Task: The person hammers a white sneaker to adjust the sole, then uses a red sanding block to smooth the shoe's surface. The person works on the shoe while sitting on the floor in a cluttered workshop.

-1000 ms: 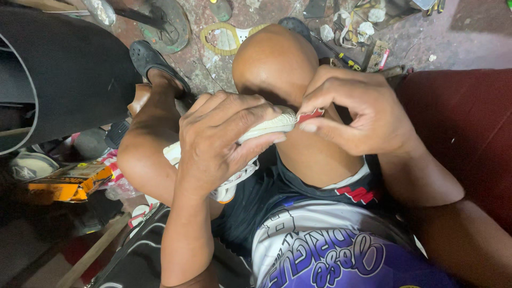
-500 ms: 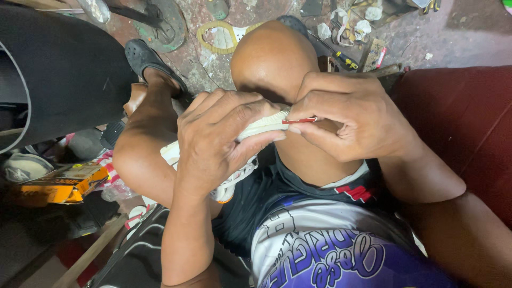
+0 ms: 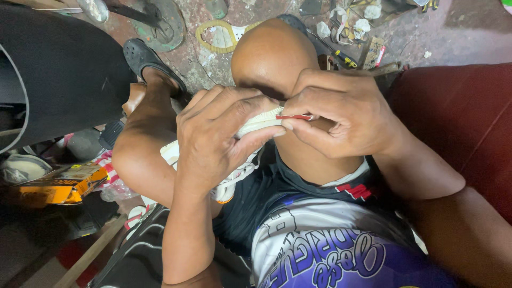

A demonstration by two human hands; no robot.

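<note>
1. The left hand (image 3: pixel 213 141) wraps a white shoe (image 3: pixel 256 124) at frame centre, fingers closed around it, resting against the raised knee (image 3: pixel 269 53).
2. The right hand (image 3: pixel 341 120) now pinches a small red piece (image 3: pixel 294 117) flatter against the shoe's edge than a moment ago.

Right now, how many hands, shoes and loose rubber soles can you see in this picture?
Hands: 2, the left hand and the right hand, both gripping the white shoe
Shoes: 2, that white shoe and a black sandal on a foot
Loose soles: 1, the yellow sole outline on the floor
Total: 5
</note>
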